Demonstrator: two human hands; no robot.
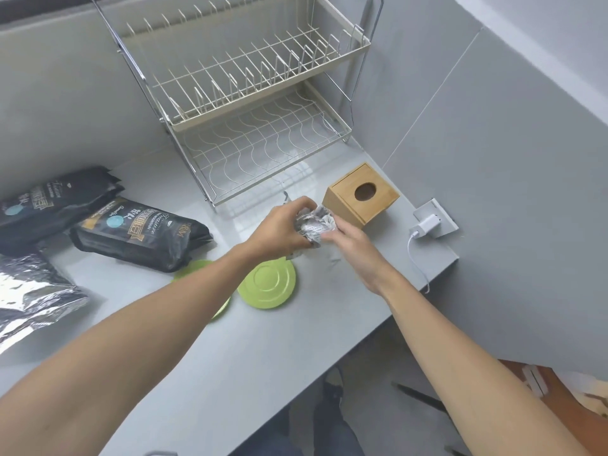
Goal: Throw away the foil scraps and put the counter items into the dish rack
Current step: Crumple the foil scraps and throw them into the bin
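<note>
Head view showed the left hand clamped around a crumpled foil wad, with the right hand pressing its fingers together against the wad's right side. Just near of them lay two green plates on the grey counter. A wooden tissue box sat right, the dish rack farther back, and black bags left.

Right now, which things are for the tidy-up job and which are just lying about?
For the job: crumpled foil ball, held by left hand and right hand; two green plates; dish rack.
Lying about: coffee bags, wooden tissue box, charger.
</note>
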